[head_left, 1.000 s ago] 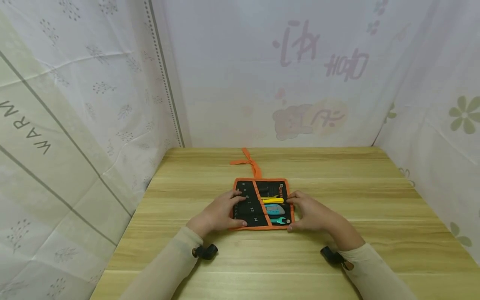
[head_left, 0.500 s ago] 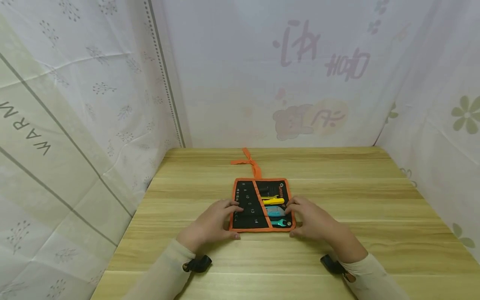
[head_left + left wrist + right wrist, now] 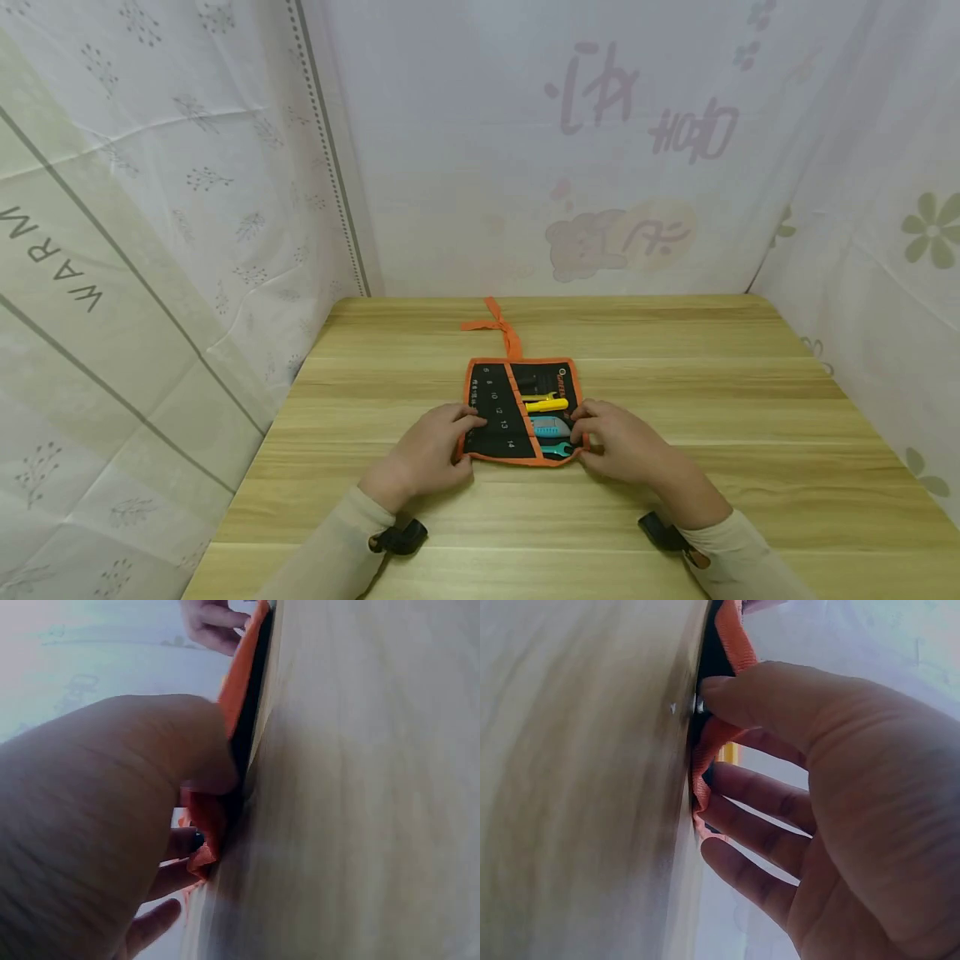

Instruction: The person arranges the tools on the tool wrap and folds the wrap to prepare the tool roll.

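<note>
A black tool roll (image 3: pixel 491 429) with orange trim lies spread out in the head view, printed numbers along its left pocket. Out of its pockets show a yellow tool (image 3: pixel 547 406), a teal tool with a rounded body (image 3: pixel 551 427) and a teal open-end wrench (image 3: pixel 557 450). My left hand (image 3: pixel 426 454) pinches the near left corner, thumb at the edge and fingers over the top. At the near right corner my right hand (image 3: pixel 622 442) pinches the fabric, which bends up there. Both wrist views show the orange edge (image 3: pixel 724 735) between thumb and fingers.
An orange tie strap (image 3: pixel 510 337) runs from the roll's far edge toward the back of the wooden table (image 3: pixel 675 350). Printed fabric curtains (image 3: pixel 465 167) stand behind the table and on both sides.
My left thumb has slid off the roll's top to its near edge. Both hands have shifted nearer to the front corners and gripped them; the roll has come slightly closer, its right corner now bent up.
</note>
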